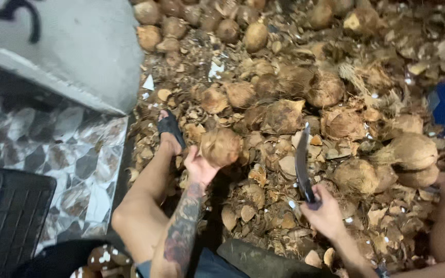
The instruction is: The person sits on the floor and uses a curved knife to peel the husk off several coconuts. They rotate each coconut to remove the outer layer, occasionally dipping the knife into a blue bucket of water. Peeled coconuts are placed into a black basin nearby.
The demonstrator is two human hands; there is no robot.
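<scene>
Husk scraps [263, 206] and a heap of coconuts [336, 118] cover the ground beyond a tiled floor [68, 149]; the left hand [198, 167] grips a husked coconut [220, 147] from below, raised just above the debris; to its right, well apart, the right hand [325, 213] is closed on a curved knife [302, 164], blade pointing up and away; a sandalled foot [170, 128] rests just left of the coconut.

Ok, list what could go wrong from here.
1. The right hand holds a curved blade raised close to the left hand, which grips a husked coconut; a misjudged chop could hit the fingers.
2. The sandalled foot rests among loose husk scraps, so footing may slip.
</scene>
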